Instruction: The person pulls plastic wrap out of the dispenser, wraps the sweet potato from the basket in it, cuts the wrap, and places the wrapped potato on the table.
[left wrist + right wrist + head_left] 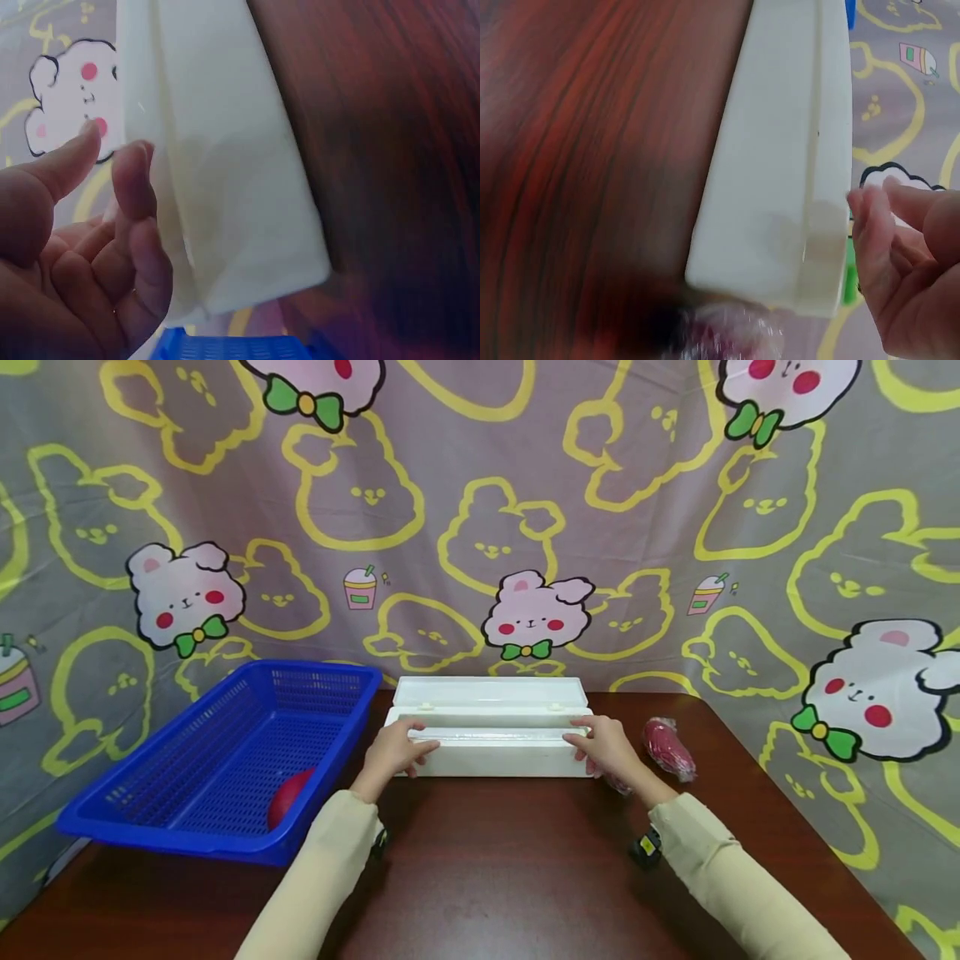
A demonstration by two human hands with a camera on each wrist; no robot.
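Observation:
A long white box [498,760] stands on the table with its lid [491,692] raised at the back. Across its opening runs a strip of shiny clear film [498,735]. My left hand [393,750] is at the box's left end, its thumb and bent fingers spread apart at the front rim. At the right end, my right hand [606,745] mirrors it, thumb near the film strip. In the left wrist view a gap shows between thumb and index finger; in the right wrist view their tips come close, with nothing visible between them.
A blue plastic basket [232,846] stands at the left, with a red rounded thing [287,797] inside. To the right lies a red oblong piece wrapped in clear plastic [669,748]; another wrapped piece [731,334] sits by the box's right end. A patterned curtain [450,527] hangs behind.

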